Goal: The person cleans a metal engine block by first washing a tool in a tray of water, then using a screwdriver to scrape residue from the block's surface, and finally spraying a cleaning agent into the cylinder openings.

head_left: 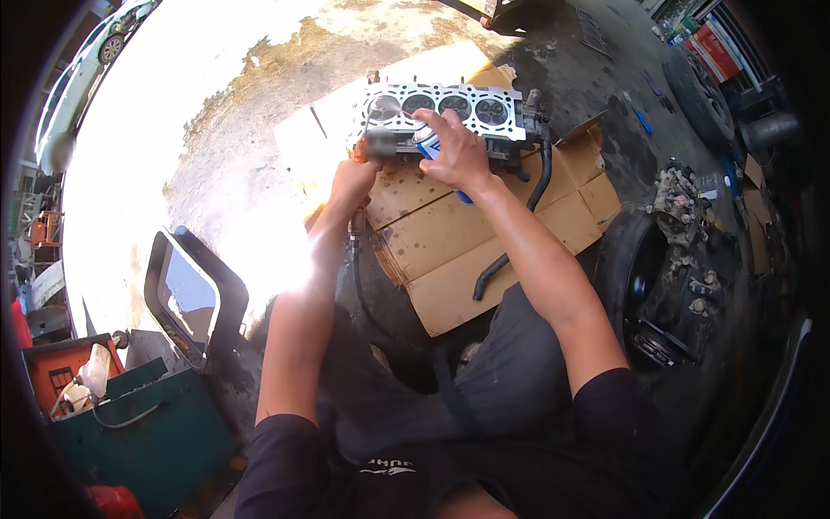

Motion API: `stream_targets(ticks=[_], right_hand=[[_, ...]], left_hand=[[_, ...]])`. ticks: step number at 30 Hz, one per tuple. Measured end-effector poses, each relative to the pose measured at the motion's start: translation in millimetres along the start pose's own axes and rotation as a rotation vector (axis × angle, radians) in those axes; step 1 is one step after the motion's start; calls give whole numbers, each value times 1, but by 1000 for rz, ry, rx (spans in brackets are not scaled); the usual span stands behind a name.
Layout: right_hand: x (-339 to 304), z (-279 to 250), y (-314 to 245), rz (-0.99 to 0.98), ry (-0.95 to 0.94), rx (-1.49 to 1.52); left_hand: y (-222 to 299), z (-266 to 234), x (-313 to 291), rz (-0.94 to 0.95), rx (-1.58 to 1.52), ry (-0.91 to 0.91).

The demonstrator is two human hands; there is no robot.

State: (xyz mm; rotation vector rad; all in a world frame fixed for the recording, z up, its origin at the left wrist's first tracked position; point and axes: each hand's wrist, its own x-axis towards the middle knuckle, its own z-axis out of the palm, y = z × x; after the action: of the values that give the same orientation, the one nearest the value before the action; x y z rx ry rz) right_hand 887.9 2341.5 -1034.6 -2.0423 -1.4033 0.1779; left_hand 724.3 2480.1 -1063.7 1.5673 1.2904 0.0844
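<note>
An engine cylinder head (517,114) lies with its pale, machined face up and several round combustion chambers in a row. Wrapped round a blue and white spray can (426,143), my right hand (458,154) holds it over the near edge of the head, forefinger at its top. My left hand (350,183) grips an air tool (379,143) with a dark, blurred body and an orange part, close to the head's near left corner. A dark hose (357,268) hangs from the fitting below that hand. The tool's exact kind is unclear.
Flattened cardboard (458,251) lies under the head, with a black rubber pipe (491,277) on it. A black-framed panel (186,298) and a green toolbox (147,441) are at left. Tyres (699,99) and greasy metal parts (679,203) lie at right. Sunlight washes out the left floor.
</note>
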Motion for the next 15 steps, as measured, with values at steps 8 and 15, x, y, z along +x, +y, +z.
stream_targets(ticks=[8, 15], right_hand=[[11, 8, -5, 111, 21, 17], [24, 13, -6, 156, 0, 1]], left_hand=[[-16, -9, 21, -16, -251, 42], [-26, -44, 25, -24, -285, 2]])
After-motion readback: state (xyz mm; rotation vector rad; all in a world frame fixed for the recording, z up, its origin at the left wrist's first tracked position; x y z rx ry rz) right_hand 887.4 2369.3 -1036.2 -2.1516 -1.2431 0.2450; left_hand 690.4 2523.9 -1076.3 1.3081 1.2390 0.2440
